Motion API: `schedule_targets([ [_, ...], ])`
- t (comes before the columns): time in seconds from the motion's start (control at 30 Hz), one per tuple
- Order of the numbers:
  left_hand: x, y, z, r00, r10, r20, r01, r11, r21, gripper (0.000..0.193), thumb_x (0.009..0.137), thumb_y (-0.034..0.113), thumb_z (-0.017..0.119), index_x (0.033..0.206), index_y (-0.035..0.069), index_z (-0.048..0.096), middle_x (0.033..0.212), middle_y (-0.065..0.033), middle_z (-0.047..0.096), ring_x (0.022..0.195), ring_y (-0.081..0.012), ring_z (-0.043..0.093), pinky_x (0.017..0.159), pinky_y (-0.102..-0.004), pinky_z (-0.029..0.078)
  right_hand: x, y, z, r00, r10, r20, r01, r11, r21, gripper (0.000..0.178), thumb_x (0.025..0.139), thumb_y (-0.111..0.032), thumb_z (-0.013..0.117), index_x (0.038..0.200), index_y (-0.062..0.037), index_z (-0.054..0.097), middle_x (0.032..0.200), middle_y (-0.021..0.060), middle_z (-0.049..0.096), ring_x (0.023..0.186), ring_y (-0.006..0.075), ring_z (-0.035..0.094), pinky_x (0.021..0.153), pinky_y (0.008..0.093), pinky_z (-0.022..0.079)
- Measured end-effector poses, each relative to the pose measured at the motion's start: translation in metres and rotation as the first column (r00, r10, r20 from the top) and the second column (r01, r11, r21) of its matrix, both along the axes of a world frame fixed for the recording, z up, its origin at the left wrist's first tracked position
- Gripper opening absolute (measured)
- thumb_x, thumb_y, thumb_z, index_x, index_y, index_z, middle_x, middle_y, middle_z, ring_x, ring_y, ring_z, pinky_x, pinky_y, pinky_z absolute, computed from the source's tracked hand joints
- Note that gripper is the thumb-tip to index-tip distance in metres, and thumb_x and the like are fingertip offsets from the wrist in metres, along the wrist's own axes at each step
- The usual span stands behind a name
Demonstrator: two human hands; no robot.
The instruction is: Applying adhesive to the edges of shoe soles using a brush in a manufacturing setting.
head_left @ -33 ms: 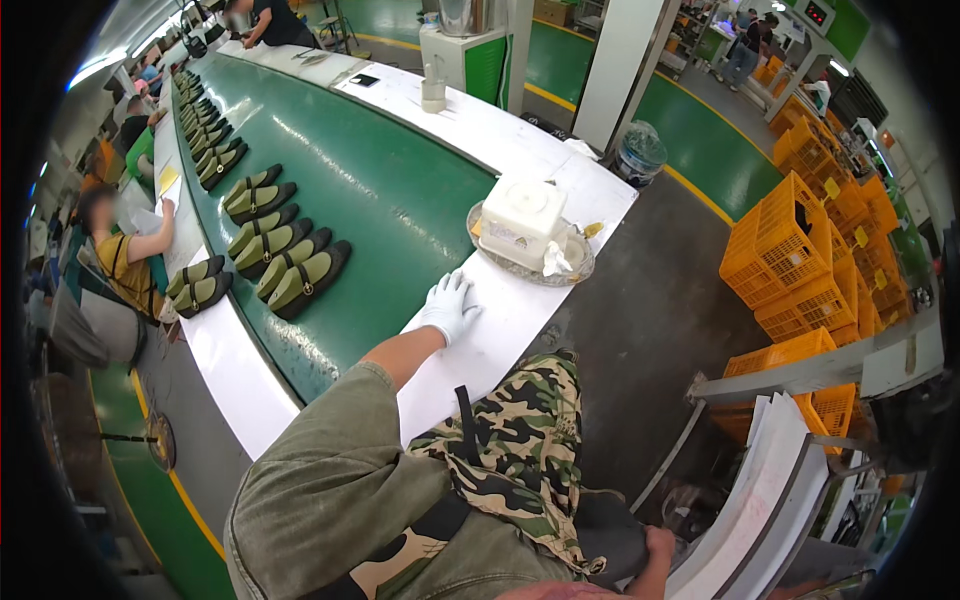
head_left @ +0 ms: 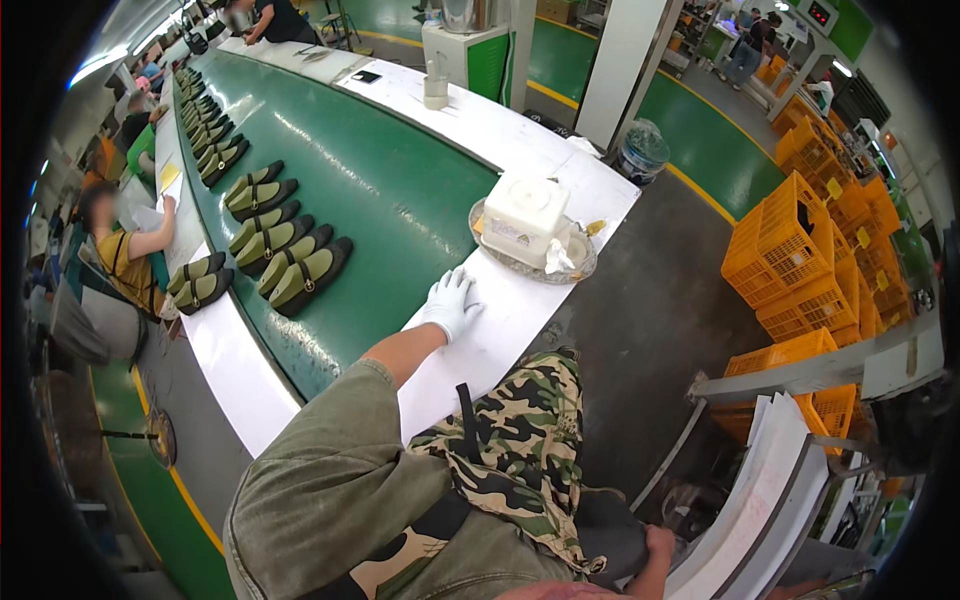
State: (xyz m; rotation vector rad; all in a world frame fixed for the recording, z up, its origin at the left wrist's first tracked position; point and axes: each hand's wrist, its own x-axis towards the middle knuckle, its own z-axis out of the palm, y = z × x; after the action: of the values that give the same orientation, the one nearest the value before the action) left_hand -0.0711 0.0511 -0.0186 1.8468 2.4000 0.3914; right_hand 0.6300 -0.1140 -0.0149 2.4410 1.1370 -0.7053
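Observation:
My left hand [head_left: 452, 304], in a white glove, lies flat on the white-covered table edge [head_left: 480, 350], fingers stretched out and holding nothing. Just beyond it, a white plastic container [head_left: 524, 212] sits on a clear round tray [head_left: 580, 268] with a crumpled white tissue [head_left: 558, 257]. Across the green conveyor belt [head_left: 380, 210], pairs of olive-green shoes with dark soles [head_left: 305, 275] stand in a long row. One pair [head_left: 200, 283] rests on the white side strip. Low at the right, my bare right hand [head_left: 658, 543] is beside my dark trouser leg; its fingers are mostly hidden.
Orange crates [head_left: 775, 245] are stacked on the right. Nearer stands a metal frame [head_left: 820, 365] with a curved white panel [head_left: 745, 510]. A bin [head_left: 643, 155] and a pillar [head_left: 622, 75] stand beyond the table. Seated along the left side, a person in yellow [head_left: 130, 265] faces the belt.

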Motion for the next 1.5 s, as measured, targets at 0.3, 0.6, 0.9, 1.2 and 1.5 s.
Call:
schedule_targets([
  [0.3, -0.006, -0.002, -0.017, 1.000, 0.010, -0.027, -0.011, 0.999, -0.040, 0.066, 0.090, 0.046, 0.059, 0.142, 0.007, 0.046, 0.154, -0.0213, 0.034, 0.141, -0.0404, 0.031, 0.114, -0.0545, 0.028, -0.004, 0.007, -0.003, 0.999, 0.039, -0.009, -0.039, 0.999, 0.008, 0.060, 0.078, -0.046, 0.066, 0.114, 0.0015, 0.070, 0.127, 0.0283, 0.061, 0.123, 0.0414, 0.056, 0.105, 0.0479, 0.043],
  [0.6, 0.008, 0.025, -0.010, 0.999, -0.051, -0.018, 0.052, 0.999, 0.015, 0.060, 0.088, 0.043, 0.065, 0.135, 0.009, 0.050, 0.149, -0.0162, 0.039, 0.137, -0.0364, 0.038, 0.109, -0.0505, 0.035, 0.052, 0.138, -0.108, 0.763, 0.637, 0.113, -0.643, 0.766, 0.023, 0.026, 0.084, -0.027, 0.060, 0.078, -0.0064, 0.074, 0.081, 0.0159, 0.072, 0.081, 0.0336, 0.071, 0.072, 0.0433, 0.056],
  [0.9, 0.000, 0.014, 0.005, 1.000, 0.007, 0.021, -0.006, 0.999, -0.042, 0.060, 0.088, 0.040, 0.066, 0.137, 0.009, 0.049, 0.152, -0.0162, 0.038, 0.139, -0.0380, 0.037, 0.111, -0.0492, 0.034, -0.353, 0.456, 0.033, 0.659, 0.401, -0.636, 0.082, 0.803, 0.591, 0.022, 0.085, -0.022, 0.074, 0.095, -0.0032, 0.073, 0.074, 0.0028, 0.067, 0.061, 0.0117, 0.062, 0.050, 0.0272, 0.045],
  [1.2, 0.001, 0.024, 0.009, 1.000, 0.008, 0.007, -0.008, 0.996, -0.088, 0.061, 0.088, 0.040, 0.066, 0.137, 0.008, 0.049, 0.154, -0.0168, 0.035, 0.139, -0.0391, 0.036, 0.110, -0.0505, 0.033, -0.466, 0.527, -0.012, 0.789, 0.442, -0.426, 0.017, 0.678, 0.735, 0.041, 0.077, -0.028, 0.081, 0.106, -0.0008, 0.071, 0.079, 0.0087, 0.069, 0.064, 0.0148, 0.062, 0.054, 0.0329, 0.048],
  [1.5, -0.001, 0.019, 0.002, 1.000, -0.002, -0.021, 0.000, 0.995, -0.097, 0.062, 0.089, 0.040, 0.064, 0.138, 0.007, 0.047, 0.154, -0.0184, 0.034, 0.140, -0.0402, 0.035, 0.111, -0.0507, 0.032, -0.488, 0.521, 0.006, 0.806, 0.405, -0.432, 0.021, 0.710, 0.704, 0.028, 0.074, -0.022, 0.082, 0.089, -0.0003, 0.073, 0.080, 0.0085, 0.070, 0.069, 0.0166, 0.066, 0.061, 0.0338, 0.051],
])
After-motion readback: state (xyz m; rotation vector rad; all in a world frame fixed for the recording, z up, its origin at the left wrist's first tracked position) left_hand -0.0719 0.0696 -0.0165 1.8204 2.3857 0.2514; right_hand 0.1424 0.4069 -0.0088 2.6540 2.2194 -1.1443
